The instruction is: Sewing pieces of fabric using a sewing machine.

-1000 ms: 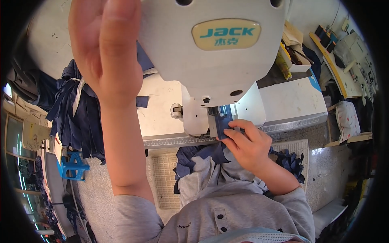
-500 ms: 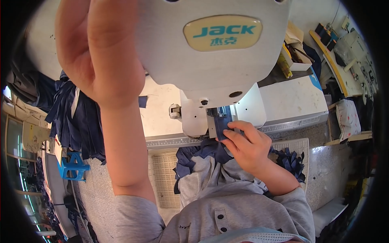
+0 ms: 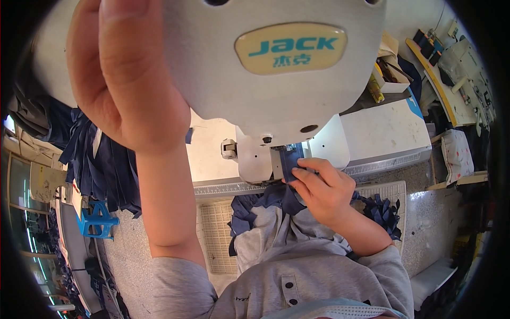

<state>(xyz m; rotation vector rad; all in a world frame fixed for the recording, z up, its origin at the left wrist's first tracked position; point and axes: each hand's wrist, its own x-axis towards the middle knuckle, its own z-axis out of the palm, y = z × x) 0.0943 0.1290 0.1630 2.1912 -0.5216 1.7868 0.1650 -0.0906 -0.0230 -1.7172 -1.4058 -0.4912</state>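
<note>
A white sewing machine head [image 3: 276,95] fills the upper middle of the view. My left hand [image 3: 125,80] is raised close beside its left side, thumb up and fingers curled; the upper edge cuts it off, and whatever it grips is hidden. Below the machine head, my right hand [image 3: 324,189] pinches a narrow navy fabric strip [image 3: 290,164] between thumb and fingertips. The strip lies flat over the machine's bed, its far end under the presser foot [image 3: 289,148]. More navy strips [image 3: 271,198] hang below it onto my lap.
A bundle of navy strips [image 3: 101,159] hangs at the left, above a blue stool [image 3: 97,219]. A pale plastic basket [image 3: 218,228] is beneath the table edge. More cut pieces [image 3: 380,215] lie right of my lap. An open box [image 3: 392,80] stands at the back right.
My left hand and forearm have shifted slightly left and down, and the machine head looks a little larger in view. My right hand keeps its pinch on the strip, almost unmoved.
</note>
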